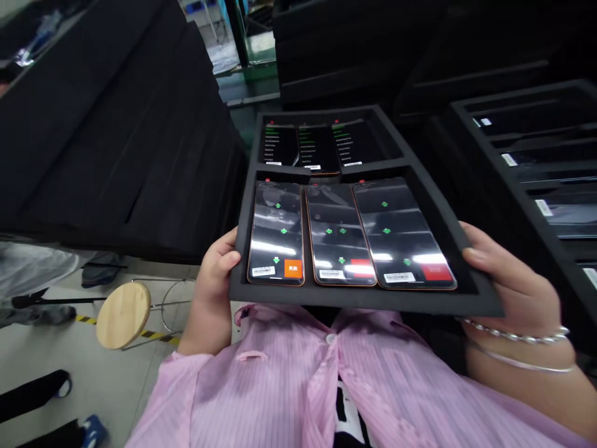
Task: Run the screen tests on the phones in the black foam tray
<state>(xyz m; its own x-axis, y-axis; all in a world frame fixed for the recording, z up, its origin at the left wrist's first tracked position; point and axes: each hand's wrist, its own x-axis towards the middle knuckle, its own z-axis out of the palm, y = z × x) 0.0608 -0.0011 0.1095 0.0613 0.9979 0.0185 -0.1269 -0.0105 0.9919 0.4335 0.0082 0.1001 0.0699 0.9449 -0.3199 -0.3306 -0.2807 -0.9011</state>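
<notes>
Shirt point(280, 386) sits just behind the near edge of the tray point(345, 298). Left grip point(217, 267) and right grip point(517, 274) each clasp one side edge, holding it before the body. Stack point(116, 143) flanks left; second tray point(506, 179), containing dark panels point(536, 165), flanks right. Tray: phones point(277, 233), three per compartment, two compartments.

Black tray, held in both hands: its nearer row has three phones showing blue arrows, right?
The arrows are green, not blue, as the head view shows. The left hand and right hand hold the black tray, with three phones in its nearer row.
</notes>
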